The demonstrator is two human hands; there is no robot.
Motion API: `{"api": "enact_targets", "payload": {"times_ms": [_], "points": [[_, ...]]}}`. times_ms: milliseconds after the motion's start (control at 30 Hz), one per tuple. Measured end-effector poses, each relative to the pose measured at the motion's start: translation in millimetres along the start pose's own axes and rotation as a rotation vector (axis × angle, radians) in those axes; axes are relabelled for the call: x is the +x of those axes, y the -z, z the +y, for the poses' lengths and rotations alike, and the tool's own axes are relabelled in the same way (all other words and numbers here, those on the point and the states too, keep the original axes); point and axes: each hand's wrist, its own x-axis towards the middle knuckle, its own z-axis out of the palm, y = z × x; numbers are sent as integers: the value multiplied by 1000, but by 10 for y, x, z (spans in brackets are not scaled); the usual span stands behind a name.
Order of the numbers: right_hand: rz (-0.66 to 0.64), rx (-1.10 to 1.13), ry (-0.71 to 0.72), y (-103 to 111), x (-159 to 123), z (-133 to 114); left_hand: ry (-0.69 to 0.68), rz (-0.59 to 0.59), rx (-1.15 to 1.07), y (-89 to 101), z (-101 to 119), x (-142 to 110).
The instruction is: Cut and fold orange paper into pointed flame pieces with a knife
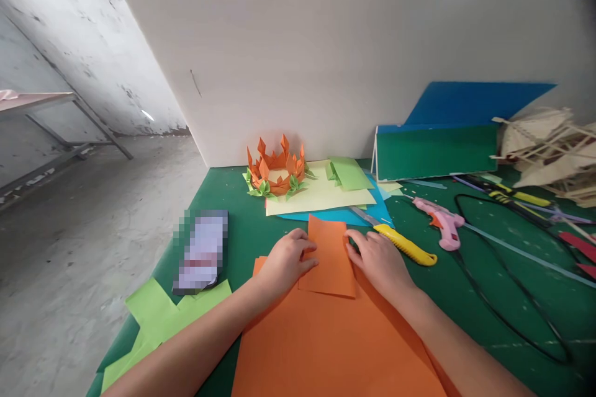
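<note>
Small orange rectangle (pixel 328 268) lay flat on larger orange sheet (pixel 335 347); left hand (pixel 286 258), right hand (pixel 380 258) curled at its edges, couldn't tell if pinching. Looked early: seemingly cut, shaping left.

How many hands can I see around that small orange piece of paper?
2. The left hand is at the left edge of the small orange piece, and the right hand is at its right edge.
</note>
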Motion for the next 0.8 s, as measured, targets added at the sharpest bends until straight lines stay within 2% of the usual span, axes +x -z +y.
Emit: {"api": "enact_targets", "payload": {"times_ms": [233, 433, 800], "points": [[-62, -3, -16, 74, 84, 90, -25, 12, -11, -44, -40, 0], [-91, 49, -8, 109, 41, 98, -11, 5, 7, -36, -30, -3], [-390, 518, 58, 399, -199, 121, 8, 0, 25, -9, 8, 4]]}}
